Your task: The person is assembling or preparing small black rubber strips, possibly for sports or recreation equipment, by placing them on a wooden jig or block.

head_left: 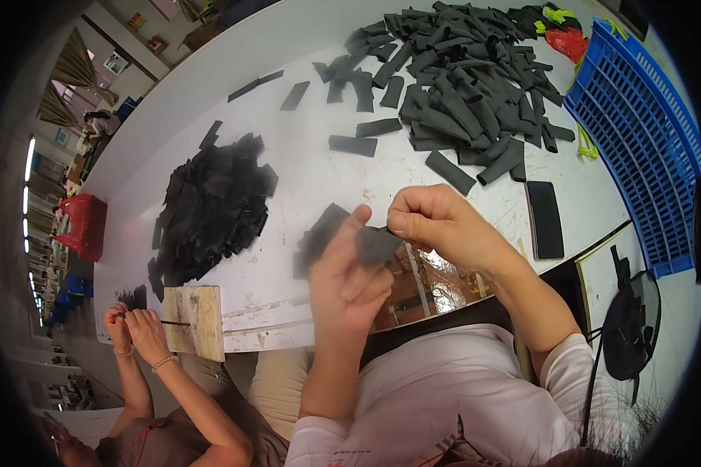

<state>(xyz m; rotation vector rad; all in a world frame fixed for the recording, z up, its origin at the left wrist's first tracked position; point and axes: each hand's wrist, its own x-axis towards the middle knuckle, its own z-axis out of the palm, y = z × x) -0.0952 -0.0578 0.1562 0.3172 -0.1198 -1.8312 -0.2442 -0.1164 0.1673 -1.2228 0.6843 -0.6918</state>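
Observation:
Between my hands is a small dark grey fabric piece. My right hand is closed, pinching its upper right corner between thumb and fingers. My left hand has its thumb raised and its other fingers curled around the piece's left and lower side; it is smeared, and the index finger is hidden by the fabric. Behind that hand, more dark fabric shows blurred; I cannot tell whether it lies on the table or is held. Farther left spreads a pile of flat black fabric pieces. A heap of dark grey fabric tubes lies at the far right.
A phone lies right of my right hand, near a blue plastic crate. On the left, a co-worker's hands hold a thin dark rod by a wooden board. A red bag hangs at the table's left edge.

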